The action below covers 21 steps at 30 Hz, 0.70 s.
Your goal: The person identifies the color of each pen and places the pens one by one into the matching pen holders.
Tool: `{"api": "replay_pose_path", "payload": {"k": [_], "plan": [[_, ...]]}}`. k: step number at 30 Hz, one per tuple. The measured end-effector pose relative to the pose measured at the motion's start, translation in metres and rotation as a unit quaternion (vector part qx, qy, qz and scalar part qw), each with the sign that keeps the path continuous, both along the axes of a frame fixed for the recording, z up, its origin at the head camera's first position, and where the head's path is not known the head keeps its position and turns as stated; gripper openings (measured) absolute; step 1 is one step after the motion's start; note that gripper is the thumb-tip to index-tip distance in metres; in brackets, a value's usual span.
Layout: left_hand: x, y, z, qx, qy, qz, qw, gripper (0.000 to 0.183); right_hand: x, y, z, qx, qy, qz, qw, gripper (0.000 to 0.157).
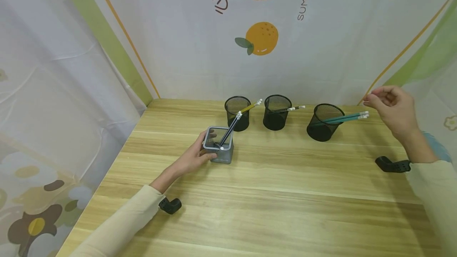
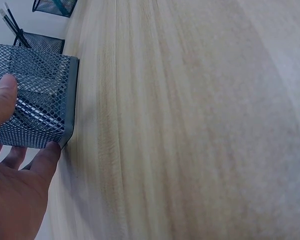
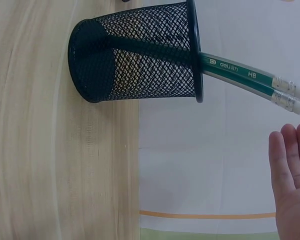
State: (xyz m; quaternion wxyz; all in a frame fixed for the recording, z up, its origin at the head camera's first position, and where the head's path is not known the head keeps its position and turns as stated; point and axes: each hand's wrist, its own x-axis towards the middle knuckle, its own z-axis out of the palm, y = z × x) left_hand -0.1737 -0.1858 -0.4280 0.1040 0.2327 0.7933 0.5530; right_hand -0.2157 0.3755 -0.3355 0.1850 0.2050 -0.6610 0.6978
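My left hand grips a square grey mesh pen holder from its left side, thumb on the front wall. Dark pencils with white erasers lean out of this holder; in the left wrist view its mesh wall shows between thumb and fingers. At the right, my right hand hovers with loosely bent fingers and nothing visible in them. It is just beyond the eraser ends of teal-green pencils, apart from them. These pencils lean out of a round black mesh cup.
Two more round black mesh cups stand along the back of the wooden table: one cup with yellow pencils, the other cup with black pencils. A printed curtain hangs behind them.
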Motion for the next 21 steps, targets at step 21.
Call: {"api": "replay_pose_path", "payload": {"k": [21], "plan": [[0.002,-0.001,0.004,-0.019,-0.006,0.006,0.9998,0.089,0.037,-0.005,0.015,0.234,0.043,-0.242,0.941,0.014]]}}
